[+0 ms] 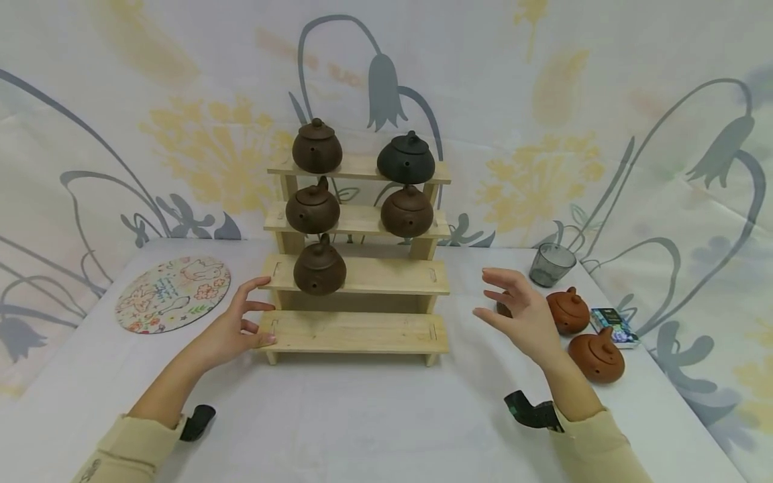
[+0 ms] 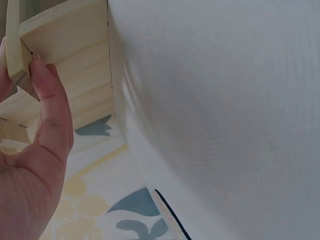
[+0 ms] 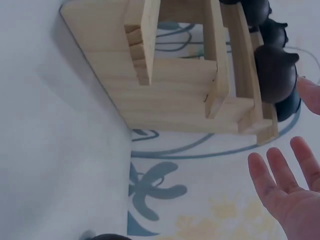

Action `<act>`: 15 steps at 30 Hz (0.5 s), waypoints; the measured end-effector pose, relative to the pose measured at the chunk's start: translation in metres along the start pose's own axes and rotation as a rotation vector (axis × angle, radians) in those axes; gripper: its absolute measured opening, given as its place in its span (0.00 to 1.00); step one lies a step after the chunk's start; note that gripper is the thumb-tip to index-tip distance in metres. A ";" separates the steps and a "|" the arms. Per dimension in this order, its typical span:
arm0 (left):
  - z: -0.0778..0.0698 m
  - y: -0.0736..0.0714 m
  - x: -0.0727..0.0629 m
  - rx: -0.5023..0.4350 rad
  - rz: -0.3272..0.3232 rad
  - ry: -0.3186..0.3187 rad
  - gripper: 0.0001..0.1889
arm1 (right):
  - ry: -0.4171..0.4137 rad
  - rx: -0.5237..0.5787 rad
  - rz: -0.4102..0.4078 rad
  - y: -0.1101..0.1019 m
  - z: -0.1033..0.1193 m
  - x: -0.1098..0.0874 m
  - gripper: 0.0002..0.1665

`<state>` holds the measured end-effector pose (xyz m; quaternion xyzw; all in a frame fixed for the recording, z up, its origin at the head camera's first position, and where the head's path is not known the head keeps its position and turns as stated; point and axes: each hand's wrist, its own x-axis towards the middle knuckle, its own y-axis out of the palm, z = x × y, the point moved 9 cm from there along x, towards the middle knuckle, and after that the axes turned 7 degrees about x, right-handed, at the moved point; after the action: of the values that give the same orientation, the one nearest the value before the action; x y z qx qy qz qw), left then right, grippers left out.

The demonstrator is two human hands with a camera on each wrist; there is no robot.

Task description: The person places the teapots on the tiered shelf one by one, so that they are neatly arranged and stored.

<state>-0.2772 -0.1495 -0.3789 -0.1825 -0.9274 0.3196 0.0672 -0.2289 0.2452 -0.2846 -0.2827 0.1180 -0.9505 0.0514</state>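
Observation:
A stepped wooden stand [image 1: 362,333] stands mid-table. On its top step are a brown teapot [image 1: 317,149] at left and a black teapot [image 1: 406,161] at right. One step down sit another brown teapot [image 1: 313,209] and a rounder brown one [image 1: 407,213]; below, a brown teapot [image 1: 320,270] is at the left. My left hand [image 1: 232,329] grips the stand's left end, and in the left wrist view its fingers [image 2: 47,87] lie against a board's end. My right hand [image 1: 522,315] hovers right of the stand, fingers apart, holding nothing.
Right of my right hand are two reddish teapots, one behind [image 1: 569,311] and one nearer [image 1: 596,357]. A grey glass [image 1: 552,265] and a small patterned box [image 1: 614,327] stand near them. Partly hidden behind that hand is a brown object [image 1: 503,309]. A round floral mat [image 1: 173,295] lies left.

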 end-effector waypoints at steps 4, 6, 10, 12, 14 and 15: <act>-0.003 -0.001 0.001 0.000 -0.004 0.011 0.51 | 0.042 -0.014 -0.047 -0.018 -0.003 -0.009 0.33; -0.005 -0.001 0.001 -0.002 -0.006 0.021 0.51 | 0.052 -0.012 -0.071 -0.027 -0.005 -0.014 0.33; -0.004 -0.002 0.000 0.001 -0.008 0.012 0.51 | 0.069 -0.005 -0.106 -0.041 -0.013 -0.023 0.33; -0.004 -0.001 0.000 0.003 -0.010 0.013 0.51 | 0.084 -0.012 -0.120 -0.048 -0.019 -0.027 0.32; -0.002 -0.001 0.000 0.006 -0.014 0.005 0.51 | 0.101 -0.009 -0.144 -0.056 -0.025 -0.030 0.31; -0.003 -0.001 0.000 0.004 -0.013 0.007 0.51 | 0.110 -0.011 -0.156 -0.060 -0.029 -0.032 0.31</act>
<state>-0.2772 -0.1489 -0.3760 -0.1776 -0.9277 0.3202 0.0730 -0.2196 0.3141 -0.3097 -0.2386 0.1034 -0.9651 -0.0310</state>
